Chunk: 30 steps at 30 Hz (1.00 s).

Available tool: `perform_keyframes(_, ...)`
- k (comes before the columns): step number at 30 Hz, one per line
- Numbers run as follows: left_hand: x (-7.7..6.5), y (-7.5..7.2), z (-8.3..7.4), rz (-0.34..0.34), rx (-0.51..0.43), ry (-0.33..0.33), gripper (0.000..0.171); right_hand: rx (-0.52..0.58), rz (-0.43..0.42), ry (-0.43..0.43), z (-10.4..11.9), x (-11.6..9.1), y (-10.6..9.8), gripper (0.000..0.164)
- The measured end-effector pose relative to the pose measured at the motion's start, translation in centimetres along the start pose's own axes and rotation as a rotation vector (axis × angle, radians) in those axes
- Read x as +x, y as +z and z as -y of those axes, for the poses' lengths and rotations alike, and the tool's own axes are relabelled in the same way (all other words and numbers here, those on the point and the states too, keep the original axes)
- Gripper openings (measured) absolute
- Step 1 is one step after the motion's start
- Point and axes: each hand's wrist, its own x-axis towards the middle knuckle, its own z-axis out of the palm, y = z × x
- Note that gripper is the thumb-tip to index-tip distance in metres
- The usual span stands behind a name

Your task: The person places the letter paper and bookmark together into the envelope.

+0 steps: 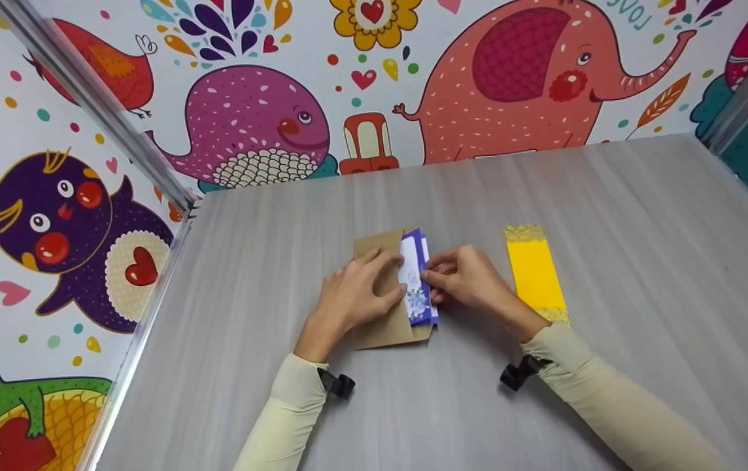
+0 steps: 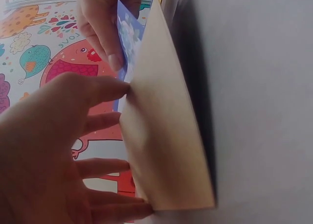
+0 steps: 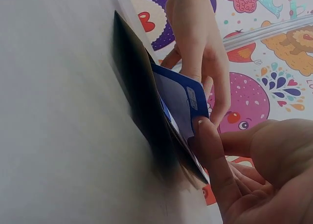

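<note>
From my head feed I see a plain brown envelope [image 1: 382,331] near the middle of the desk [image 1: 250,281], its open side facing right; a white, purple-bordered card [image 1: 416,291] with blue flowers near its lower end is partly inside, its right-hand part sticking out

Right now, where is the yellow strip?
In the head view, the yellow strip lies on the table, right of the envelope and close beside the right hand.
</note>
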Motion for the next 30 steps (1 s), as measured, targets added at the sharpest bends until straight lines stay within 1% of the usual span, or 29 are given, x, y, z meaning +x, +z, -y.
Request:
perform_keyframes(5,-0.1,0.0,-0.1,0.007,-0.004,-0.01,0.052,0.037,0.007,-0.003,0.1,0.3,0.7,0.025)
perform_keyframes(10,-0.1,0.0,-0.1,0.011,0.004,-0.02,0.052,0.048,0.022,0.004,0.2,0.5,1.3,0.025)
perform_keyframes(14,-0.1,0.0,-0.1,0.0,0.003,-0.007,0.053,0.062,0.029,0.01,0.2,0.8,1.8,0.026)
perform_keyframes(20,-0.1,0.0,0.0,-0.025,-0.005,0.022,0.052,0.053,0.055,0.01,0.1,0.9,2.2,0.027)
perform_keyframes(22,-0.1,0.0,0.0,-0.025,-0.004,0.022,0.053,0.057,0.056,0.009,0.1,0.8,2.1,0.03)
perform_keyframes(27,-0.1,-0.1,-0.1,-0.016,-0.004,0.017,0.053,0.104,0.069,-0.003,0.0,0.6,1.8,0.045)
perform_keyframes(30,-0.1,-0.1,0.0,-0.018,-0.005,0.02,0.053,0.113,0.074,-0.017,0.0,0.6,1.9,0.048)
